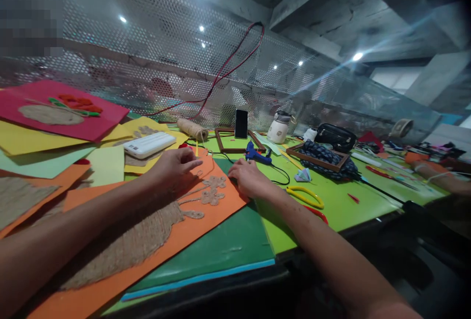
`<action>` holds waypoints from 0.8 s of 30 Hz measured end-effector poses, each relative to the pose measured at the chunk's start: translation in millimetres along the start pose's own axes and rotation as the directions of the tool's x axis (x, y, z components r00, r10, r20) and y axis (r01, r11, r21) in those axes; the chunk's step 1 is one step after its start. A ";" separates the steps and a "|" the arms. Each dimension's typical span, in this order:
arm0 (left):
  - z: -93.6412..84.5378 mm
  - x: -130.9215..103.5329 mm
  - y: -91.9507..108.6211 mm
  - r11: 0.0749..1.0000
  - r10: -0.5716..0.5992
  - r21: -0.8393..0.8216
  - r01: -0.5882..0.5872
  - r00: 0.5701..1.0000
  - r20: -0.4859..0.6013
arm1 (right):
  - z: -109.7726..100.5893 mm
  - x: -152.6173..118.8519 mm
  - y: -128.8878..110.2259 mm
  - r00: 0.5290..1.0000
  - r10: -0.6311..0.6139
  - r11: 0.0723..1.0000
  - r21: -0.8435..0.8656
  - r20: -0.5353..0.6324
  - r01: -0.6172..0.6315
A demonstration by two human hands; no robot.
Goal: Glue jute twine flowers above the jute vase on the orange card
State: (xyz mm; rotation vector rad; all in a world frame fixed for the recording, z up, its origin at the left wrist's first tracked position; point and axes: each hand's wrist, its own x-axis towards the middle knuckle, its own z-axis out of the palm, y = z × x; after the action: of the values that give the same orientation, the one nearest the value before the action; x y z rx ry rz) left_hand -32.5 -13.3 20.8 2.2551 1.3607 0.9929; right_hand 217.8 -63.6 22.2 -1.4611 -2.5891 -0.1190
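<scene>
Nearest me, on the left, a twine shape (128, 248) lies on the orange sheet (217, 213), with twine flowers (212, 196) at its far end. The left hand (182, 164) hovers there, fingertips close together; I can't tell if they pinch anything. Just right, apart from it, the right hand (246, 175) rests with fingers bent on the sheet's edge, its grip unclear. Beyond are the glue gun (258, 155), then the twine roll (191, 128) and phone (241, 123).

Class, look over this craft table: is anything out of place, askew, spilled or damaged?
What looks like a folded, dark patterned umbrella seems out of place: its cloth overlaps a wooden frame, and its black handle sticks out past the edge of the green table. No spill shows.
</scene>
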 end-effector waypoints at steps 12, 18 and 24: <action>2.2 -3.1 -1.8 1.000 0.005 -0.011 -0.004 0.994 0.111 | -16.8 -11.1 1.5 0.999 0.021 1.000 0.012 -0.044 -0.020; 1.5 -3.3 -1.0 1.000 -0.023 0.003 0.023 0.995 0.102 | -9.2 -2.0 2.2 0.974 0.103 0.987 0.144 -0.203 -0.075; 3.1 -3.1 -2.9 0.998 -0.018 0.062 0.010 0.993 0.117 | 4.7 4.2 6.2 0.988 0.036 0.964 0.265 -0.149 0.005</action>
State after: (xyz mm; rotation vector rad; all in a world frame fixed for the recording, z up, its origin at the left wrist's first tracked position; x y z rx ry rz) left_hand -33.1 -14.3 15.7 2.3057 1.3722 0.8104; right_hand 220.5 -56.1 18.4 -1.3212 -2.3638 0.1106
